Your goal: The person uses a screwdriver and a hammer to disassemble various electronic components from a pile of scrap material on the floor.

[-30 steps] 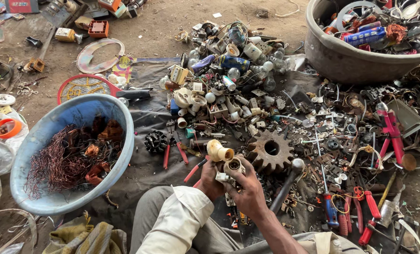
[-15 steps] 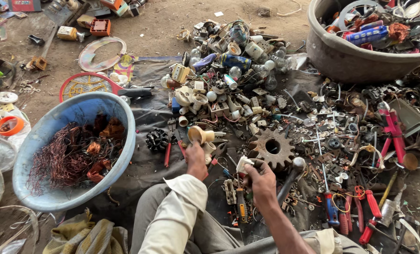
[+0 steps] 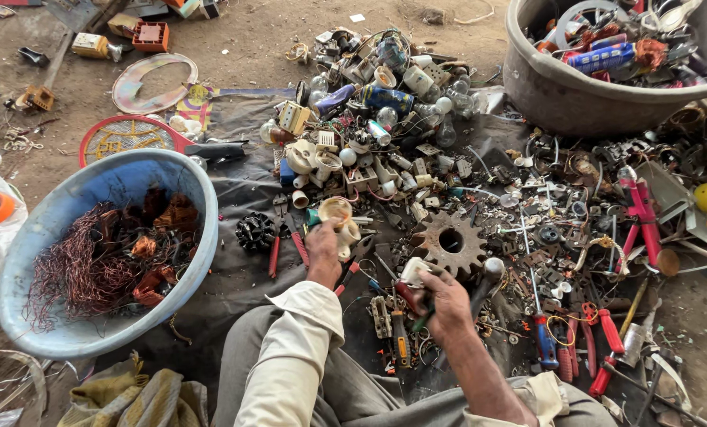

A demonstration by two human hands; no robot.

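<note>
The left hand (image 3: 323,251) grips a cream lamp holder (image 3: 339,221) near the middle, lifted off the pile, while the right hand (image 3: 446,296) below it closes around a small white part (image 3: 413,271) beside the rusty gear (image 3: 450,241).

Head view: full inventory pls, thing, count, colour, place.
basin: 1, blue, left, holds copper wire
tub: 1, grey, top right, full of scrap
gear: 1, rusty, centre
racket: 1, red, above basin
bulb parts: many, mixed, top centre heap
pliers: 1, red handles, left of centre
cloth: 1, dark, under the scrap
left hand: grip on cream lamp holder
right hand: grip on white part
</note>
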